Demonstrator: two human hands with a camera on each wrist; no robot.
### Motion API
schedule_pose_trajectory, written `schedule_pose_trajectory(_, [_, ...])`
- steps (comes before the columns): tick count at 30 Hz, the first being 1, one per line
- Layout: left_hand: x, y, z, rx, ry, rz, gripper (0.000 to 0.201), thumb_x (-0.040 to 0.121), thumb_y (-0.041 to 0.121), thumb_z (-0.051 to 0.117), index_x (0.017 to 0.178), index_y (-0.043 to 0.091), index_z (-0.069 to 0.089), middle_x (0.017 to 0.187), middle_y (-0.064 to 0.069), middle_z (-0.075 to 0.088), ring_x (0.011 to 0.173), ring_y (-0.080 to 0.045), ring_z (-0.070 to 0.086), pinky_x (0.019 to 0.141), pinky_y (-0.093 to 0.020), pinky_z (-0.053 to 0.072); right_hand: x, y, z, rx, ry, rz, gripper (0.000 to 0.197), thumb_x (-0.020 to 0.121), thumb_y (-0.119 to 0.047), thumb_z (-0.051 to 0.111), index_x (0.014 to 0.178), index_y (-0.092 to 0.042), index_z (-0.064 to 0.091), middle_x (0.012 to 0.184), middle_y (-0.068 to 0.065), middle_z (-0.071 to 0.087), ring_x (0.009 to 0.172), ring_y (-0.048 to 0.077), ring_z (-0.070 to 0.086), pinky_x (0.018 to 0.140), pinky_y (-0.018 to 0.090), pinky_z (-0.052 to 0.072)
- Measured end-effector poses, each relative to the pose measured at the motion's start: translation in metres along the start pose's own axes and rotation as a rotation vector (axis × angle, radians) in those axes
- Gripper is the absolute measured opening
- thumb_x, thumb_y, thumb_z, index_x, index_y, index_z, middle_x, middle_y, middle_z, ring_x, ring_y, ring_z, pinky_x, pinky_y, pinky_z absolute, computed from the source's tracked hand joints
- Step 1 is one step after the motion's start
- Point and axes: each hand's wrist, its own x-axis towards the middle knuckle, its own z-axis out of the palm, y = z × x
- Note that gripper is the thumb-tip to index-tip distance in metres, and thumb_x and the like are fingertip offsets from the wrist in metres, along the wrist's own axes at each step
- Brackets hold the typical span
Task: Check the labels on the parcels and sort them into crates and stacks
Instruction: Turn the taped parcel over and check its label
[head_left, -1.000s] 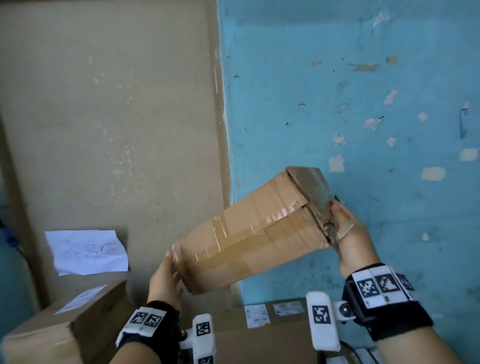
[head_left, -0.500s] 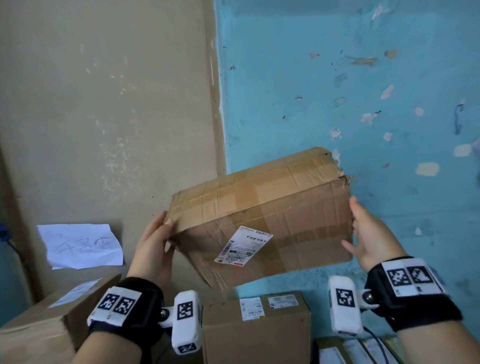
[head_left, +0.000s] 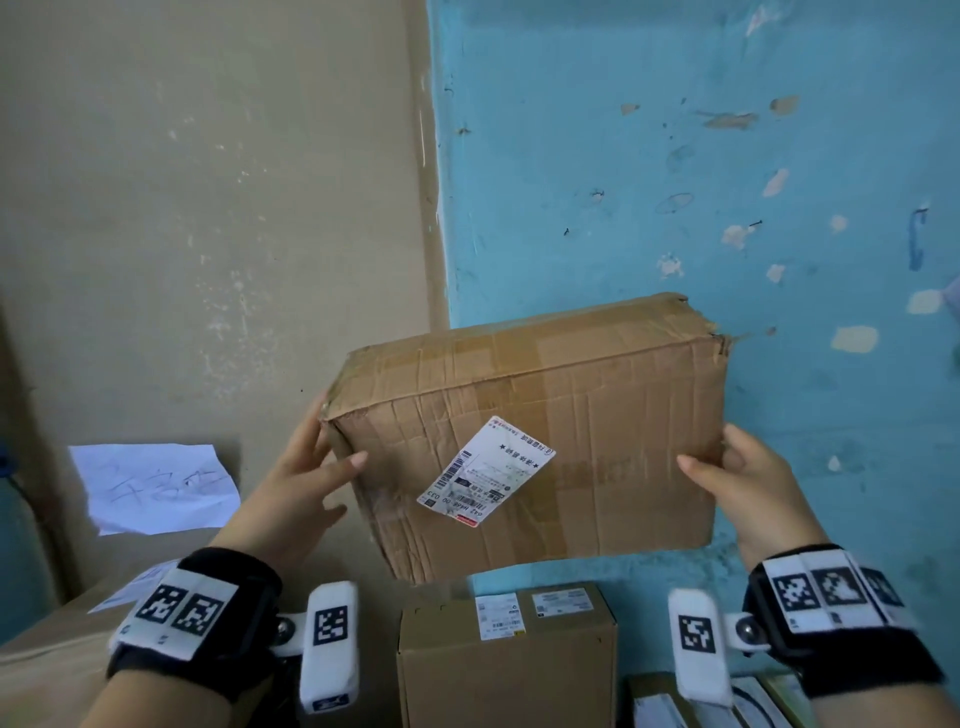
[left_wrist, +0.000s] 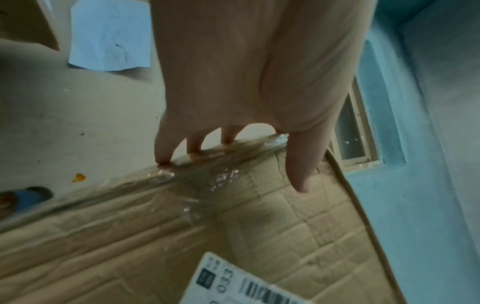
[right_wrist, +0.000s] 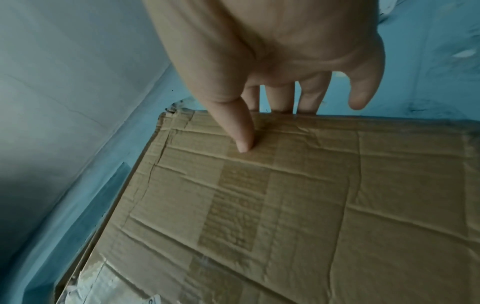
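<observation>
A corner is formed by a peeling turquoise-painted wall (head_left: 727, 156) and a bare beige wall (head_left: 208, 182), and against this backdrop a creased brown cardboard parcel (head_left: 545, 441), criss-crossed with clear packing tape, is held up in mid-air. It is gripped at both ends: the left hand (head_left: 306, 483) is wrapped round the left edge, thumb on the front face and fingers (left_wrist: 193, 146) hooked behind, while the right hand (head_left: 748, 483) is clamped on the right edge in the same manner, thumb forward. The broad face is turned toward the head, evidently so that the white printed shipping label (head_left: 485, 473), stuck on askew and upside down, can be read before a destination is chosen. Below, a smaller clean brown carton (head_left: 506, 670) bearing two white stickers stands directly under the held parcel, a large tan box (head_left: 47, 654) lies at lower left, and a sheet of white paper with handwritten marks (head_left: 156, 486) is fixed to the beige wall, perhaps as a marker for a stack.

Only the head view shows the whole label and the boxes beneath. The left wrist view reveals the fingertips pressed on the taped rear edge and the digits "033" on the label. The right wrist view shows three fingers (right_wrist: 281, 98) behind the rim, the little finger held clear of it, which is hidden from the head.
</observation>
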Motion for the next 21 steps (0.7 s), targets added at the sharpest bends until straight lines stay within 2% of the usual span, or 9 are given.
schedule_pose_trajectory(2, [-0.005,-0.001,-0.001,0.01,-0.016,-0.024,0.081,0.075,0.011,0.068,0.141,0.049,0.038,0.133,0.005,0.06,0.117,-0.014,0.059,0.083,-0.039,0.054,-0.002,0.003,0.002,-0.007,-0.003,-0.007,0.033,0.091,0.008,0.057,0.116,-0.014,0.061,0.103,-0.003,0.068,0.096,0.011,0.063,0.082,0.024,0.053])
schedule_pose_trajectory(4, [-0.006,-0.007,-0.003,0.061,0.059,-0.021,0.084,0.084,-0.006,0.067,0.145,0.041,0.035,0.134,-0.001,0.058,0.11,-0.013,0.062,0.078,-0.032,0.058,-0.003,0.006,0.006,0.021,0.03,0.002,0.028,0.091,0.005,0.059,0.114,-0.011,0.062,0.098,-0.003,0.068,0.09,0.007,0.063,0.081,0.025,0.05])
schedule_pose_trajectory(7, [-0.008,-0.017,-0.009,-0.02,0.173,-0.035,0.079,0.091,-0.014,0.052,0.154,0.025,0.025,0.141,-0.011,0.052,0.117,-0.02,0.059,0.092,-0.033,0.053,-0.006,0.006,0.009,0.067,0.079,0.012,0.019,0.092,-0.004,0.062,0.111,-0.009,0.063,0.096,-0.003,0.068,0.088,0.008,0.063,0.082,0.028,0.051])
schedule_pose_trajectory(10, [-0.013,-0.019,-0.019,-0.141,0.156,-0.039,0.054,0.091,-0.013,0.045,0.142,0.005,0.044,0.139,-0.018,0.055,0.113,-0.018,0.062,0.091,-0.025,0.054,-0.008,0.009,0.009,0.077,0.127,0.052,0.019,0.093,-0.01,0.063,0.112,-0.009,0.065,0.097,0.005,0.068,0.084,0.012,0.063,0.083,0.033,0.049])
schedule_pose_trajectory(12, [-0.018,-0.015,-0.021,-0.079,0.106,-0.028,0.045,0.091,-0.01,0.046,0.13,0.009,0.056,0.127,-0.014,0.065,0.107,-0.015,0.067,0.084,-0.02,0.056,-0.01,0.012,0.011,0.073,0.103,0.085,0.017,0.093,-0.008,0.061,0.11,-0.009,0.065,0.097,0.008,0.069,0.082,0.015,0.063,0.081,0.034,0.051])
schedule_pose_trajectory(15, [-0.027,-0.013,-0.026,-0.027,0.053,-0.081,0.051,0.085,0.009,0.064,0.128,0.034,0.057,0.119,0.003,0.071,0.103,-0.011,0.069,0.082,-0.032,0.055,-0.017,0.018,0.018,0.062,0.047,0.136,0.017,0.094,-0.005,0.058,0.107,-0.014,0.065,0.1,0.006,0.07,0.089,0.019,0.065,0.091,0.04,0.05])
schedule_pose_trajectory(17, [-0.03,-0.015,-0.031,-0.026,-0.009,-0.134,0.084,0.065,0.028,0.086,0.137,0.045,0.047,0.123,0.006,0.069,0.109,-0.016,0.068,0.085,-0.037,0.053,-0.023,0.022,0.023,0.061,0.006,0.159,0.019,0.095,-0.004,0.056,0.108,-0.016,0.065,0.101,0.003,0.07,0.091,0.019,0.065,0.092,0.041,0.049])
schedule_pose_trajectory(19, [-0.031,-0.02,-0.035,0.01,-0.022,-0.152,0.115,0.046,0.04,0.093,0.145,0.048,0.035,0.13,0.005,0.064,0.114,-0.018,0.065,0.09,-0.037,0.053,-0.028,0.026,0.028,0.029,-0.033,0.173,0.02,0.096,-0.006,0.056,0.104,-0.02,0.067,0.103,0.004,0.071,0.095,0.022,0.066,0.093,0.043,0.05])
schedule_pose_trajectory(21, [-0.034,-0.024,-0.039,0.042,0.019,-0.137,0.118,0.046,0.039,0.088,0.148,0.047,0.028,0.136,0.004,0.06,0.118,-0.017,0.063,0.096,-0.039,0.051,-0.032,0.027,0.031,0.0,-0.064,0.189,0.02,0.096,-0.009,0.056,0.104,-0.024,0.066,0.105,0.004,0.071,0.098,0.024,0.066,0.094,0.047,0.051])
